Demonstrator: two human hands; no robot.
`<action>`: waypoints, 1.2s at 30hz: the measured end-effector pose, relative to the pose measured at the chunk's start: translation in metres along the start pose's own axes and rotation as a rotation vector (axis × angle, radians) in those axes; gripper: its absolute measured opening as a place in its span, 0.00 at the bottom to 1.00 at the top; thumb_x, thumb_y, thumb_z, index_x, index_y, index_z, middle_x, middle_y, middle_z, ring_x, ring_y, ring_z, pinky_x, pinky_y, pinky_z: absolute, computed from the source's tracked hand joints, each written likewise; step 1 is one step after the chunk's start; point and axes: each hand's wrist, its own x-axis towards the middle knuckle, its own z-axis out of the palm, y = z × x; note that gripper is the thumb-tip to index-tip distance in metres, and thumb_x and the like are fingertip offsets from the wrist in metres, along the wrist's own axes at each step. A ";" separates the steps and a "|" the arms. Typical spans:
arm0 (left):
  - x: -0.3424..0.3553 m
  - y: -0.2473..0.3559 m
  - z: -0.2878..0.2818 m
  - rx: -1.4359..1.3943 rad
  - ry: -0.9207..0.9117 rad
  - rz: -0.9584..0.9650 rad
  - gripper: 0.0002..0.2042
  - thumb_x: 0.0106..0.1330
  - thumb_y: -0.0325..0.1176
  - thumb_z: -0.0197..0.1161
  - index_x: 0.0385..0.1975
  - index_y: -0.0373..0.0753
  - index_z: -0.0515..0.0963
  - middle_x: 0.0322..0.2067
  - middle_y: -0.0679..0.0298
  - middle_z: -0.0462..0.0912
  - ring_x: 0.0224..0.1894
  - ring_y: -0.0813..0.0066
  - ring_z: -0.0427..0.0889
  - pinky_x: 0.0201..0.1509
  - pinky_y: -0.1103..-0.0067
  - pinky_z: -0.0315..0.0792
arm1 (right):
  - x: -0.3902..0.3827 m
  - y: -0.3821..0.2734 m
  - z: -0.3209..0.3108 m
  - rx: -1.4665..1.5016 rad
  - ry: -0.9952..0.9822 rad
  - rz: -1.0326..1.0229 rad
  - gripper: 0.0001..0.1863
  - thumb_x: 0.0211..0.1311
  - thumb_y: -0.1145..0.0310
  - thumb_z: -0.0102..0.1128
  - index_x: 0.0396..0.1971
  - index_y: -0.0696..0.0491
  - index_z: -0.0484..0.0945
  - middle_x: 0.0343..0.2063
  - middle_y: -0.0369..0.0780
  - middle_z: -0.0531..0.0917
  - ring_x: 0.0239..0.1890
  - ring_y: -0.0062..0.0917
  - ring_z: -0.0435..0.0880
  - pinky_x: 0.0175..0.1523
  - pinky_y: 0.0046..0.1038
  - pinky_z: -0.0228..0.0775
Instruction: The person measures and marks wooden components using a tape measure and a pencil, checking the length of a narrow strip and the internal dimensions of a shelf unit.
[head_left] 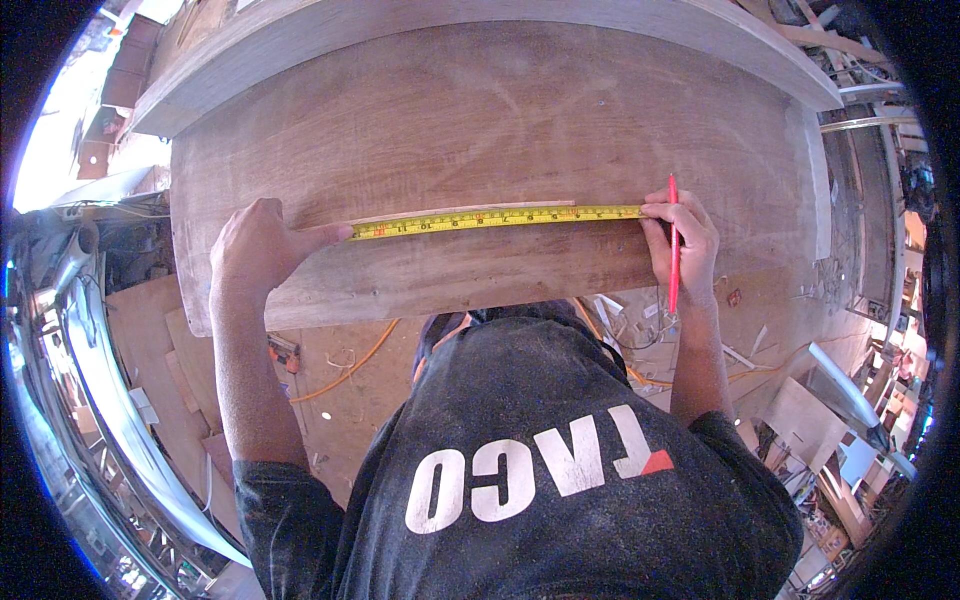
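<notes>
A yellow tape measure (490, 220) is stretched left to right over a brown wooden board (500, 110). Right behind its blade lies a thin wooden strip (520, 206), shorter than the drawn-out tape. My left hand (255, 248) is closed at the tape's left end, its thumb pressed along the blade; the case, if in the palm, is hidden. At the other end my right hand (688, 238) pinches the blade's tip between thumb and finger. That same hand also holds a slim red pen (674, 260), pointing away from me and apart from the board.
A raised wooden edge (500, 12) runs along the board's far side. Below the near edge, an orange cable (362, 362) and scraps lie on the floor. An orange-and-dark tool (284, 352) is at left. Offcuts and sheets (805, 425) are piled at right.
</notes>
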 end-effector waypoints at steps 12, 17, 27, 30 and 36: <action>-0.002 0.001 -0.002 -0.017 -0.005 -0.012 0.48 0.45 0.77 0.76 0.39 0.26 0.86 0.38 0.43 0.90 0.44 0.50 0.91 0.52 0.60 0.82 | 0.001 -0.003 -0.002 -0.017 -0.004 -0.008 0.11 0.58 0.83 0.73 0.38 0.54 0.87 0.41 0.43 0.88 0.42 0.34 0.89 0.45 0.32 0.80; -0.003 0.002 -0.002 -0.015 -0.004 -0.014 0.48 0.45 0.77 0.77 0.40 0.26 0.86 0.38 0.42 0.90 0.45 0.49 0.91 0.53 0.60 0.82 | -0.001 0.000 -0.002 -0.019 -0.003 -0.003 0.11 0.57 0.83 0.73 0.39 0.54 0.87 0.41 0.42 0.88 0.41 0.33 0.89 0.44 0.31 0.80; -0.001 0.004 0.000 -0.014 0.002 -0.014 0.49 0.45 0.77 0.77 0.41 0.26 0.86 0.40 0.41 0.89 0.47 0.49 0.91 0.53 0.60 0.82 | -0.002 0.006 0.001 -0.009 0.028 -0.059 0.12 0.56 0.84 0.73 0.38 0.54 0.87 0.40 0.42 0.88 0.41 0.33 0.89 0.45 0.30 0.80; 0.000 -0.002 0.003 -0.012 0.024 -0.017 0.47 0.46 0.77 0.77 0.38 0.27 0.85 0.37 0.43 0.89 0.44 0.51 0.91 0.50 0.60 0.82 | 0.001 0.005 -0.001 0.001 0.000 -0.036 0.12 0.55 0.84 0.74 0.37 0.54 0.87 0.40 0.42 0.88 0.41 0.34 0.89 0.44 0.31 0.80; -0.035 0.011 -0.002 -0.185 0.221 -0.077 0.36 0.47 0.66 0.84 0.30 0.33 0.79 0.26 0.53 0.82 0.32 0.58 0.83 0.41 0.63 0.77 | 0.000 0.013 -0.001 0.075 -0.001 -0.042 0.12 0.55 0.83 0.74 0.38 0.53 0.86 0.39 0.42 0.89 0.41 0.34 0.89 0.43 0.32 0.80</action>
